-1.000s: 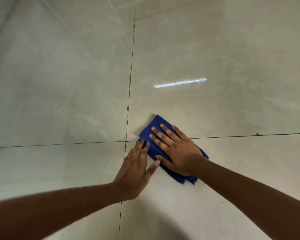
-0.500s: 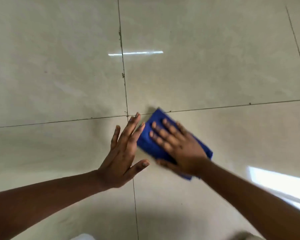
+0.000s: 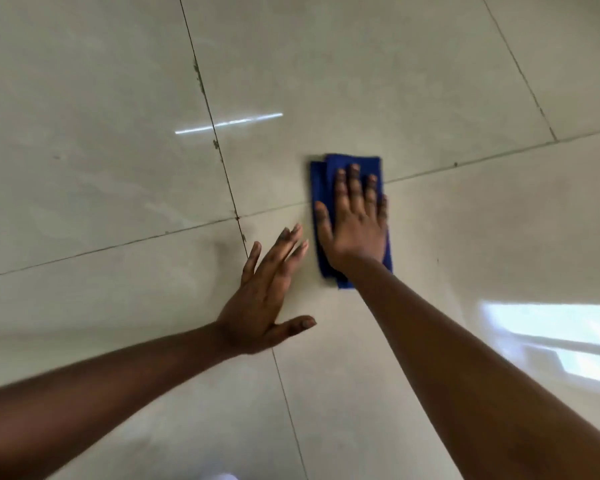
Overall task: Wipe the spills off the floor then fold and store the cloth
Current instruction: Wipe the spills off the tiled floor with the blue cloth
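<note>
The blue cloth [image 3: 347,164], folded into a narrow rectangle, lies flat on the pale tiled floor [image 3: 430,81], across the grout line [image 3: 465,163] that runs from left to right, and well to the right of the point where 4 tiles meet. The right hand [image 3: 355,220] lies palm down on top of the cloth, its fingers straight and slightly spread and pressing the fabric to the floor; blue edges show beyond the fingertips, along the thumb side and below the wrist. The left hand [image 3: 267,292] sits just to the left of the cloth, apart from it, with fingers straight and close together and thumb out, holding nothing. A thin bright reflection [image 3: 229,123] streaks the glossy tiles farther up.
</note>
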